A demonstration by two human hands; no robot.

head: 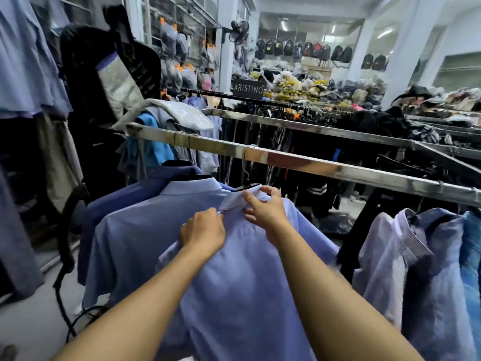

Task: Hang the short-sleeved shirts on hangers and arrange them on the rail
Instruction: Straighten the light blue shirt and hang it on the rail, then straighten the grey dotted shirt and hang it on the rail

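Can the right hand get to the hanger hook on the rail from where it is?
Probably yes. The right hand pinches the shirt collar just below the hanger hook, with nothing between them; it would need to release the collar first.

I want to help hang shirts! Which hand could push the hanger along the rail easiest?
Likely the right hand: it pinches the collar right by the hanger on the rail. The left hand grips the collar lower down.

Left hand (pixel 203 231) gripping, right hand (pixel 263 207) pinching (arms outstretched).
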